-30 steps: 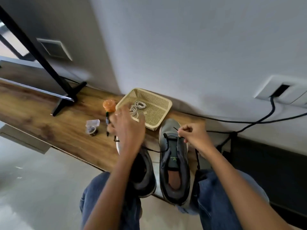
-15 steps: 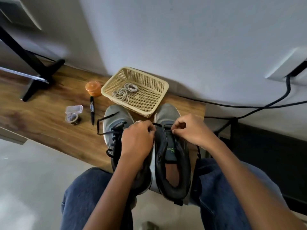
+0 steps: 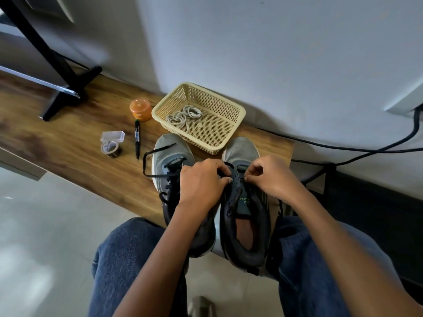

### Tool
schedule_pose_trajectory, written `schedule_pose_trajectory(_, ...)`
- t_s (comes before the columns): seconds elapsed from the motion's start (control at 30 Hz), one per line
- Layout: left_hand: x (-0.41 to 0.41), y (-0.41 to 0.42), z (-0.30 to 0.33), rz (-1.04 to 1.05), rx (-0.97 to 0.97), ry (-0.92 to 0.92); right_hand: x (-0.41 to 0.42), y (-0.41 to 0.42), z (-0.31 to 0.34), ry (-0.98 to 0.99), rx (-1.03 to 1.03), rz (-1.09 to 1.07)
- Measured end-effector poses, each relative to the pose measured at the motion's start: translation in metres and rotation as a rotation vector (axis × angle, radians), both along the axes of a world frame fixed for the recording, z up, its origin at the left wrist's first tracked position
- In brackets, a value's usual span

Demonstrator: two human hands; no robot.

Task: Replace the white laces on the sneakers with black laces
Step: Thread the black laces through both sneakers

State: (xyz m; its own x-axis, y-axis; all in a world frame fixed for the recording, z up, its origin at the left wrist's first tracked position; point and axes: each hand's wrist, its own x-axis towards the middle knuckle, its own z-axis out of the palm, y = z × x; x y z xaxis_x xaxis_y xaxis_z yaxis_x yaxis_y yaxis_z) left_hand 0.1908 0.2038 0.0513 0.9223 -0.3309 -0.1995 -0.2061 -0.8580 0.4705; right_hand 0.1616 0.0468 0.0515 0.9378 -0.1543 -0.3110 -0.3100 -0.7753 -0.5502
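Observation:
Two grey sneakers stand side by side on a wooden bench, toes toward the wall. The left sneaker (image 3: 170, 156) carries a black lace (image 3: 146, 161) whose loose end loops out to the left. Over the front eyelets of the right sneaker (image 3: 245, 209), my left hand (image 3: 201, 181) pinches a black lace at the shoe's left edge. My right hand (image 3: 272, 177) pinches the same lace at the right edge. The white laces (image 3: 183, 115) lie coiled in the beige basket (image 3: 231, 131) behind the shoes.
On the wooden bench (image 3: 68, 152) lie a black marker (image 3: 137, 139), an orange lidded jar (image 3: 140, 109), a tape roll (image 3: 109, 148) and a small clear box (image 3: 113, 136). A black stand foot (image 3: 68, 94) sits far left. Black cables (image 3: 343, 149) run along the wall at right.
My left hand came down from near the basket to the right sneaker's eyelets, and my right hand lowered onto the same spot. The view shifted closer and lower.

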Motion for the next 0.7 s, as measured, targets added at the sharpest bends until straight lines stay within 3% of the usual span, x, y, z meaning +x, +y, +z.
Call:
schedule_pose_trajectory(0.4,0.002,-0.002,-0.002,0.049,-0.065,0.007,-0.003,0.007,-0.006,0.073,0.335,-0.334)
schedule_pose_trajectory(0.7,0.002,-0.001,-0.003,0.014,-0.056,-0.021,-0.004,0.015,-0.013,0.015,0.237,-0.266)
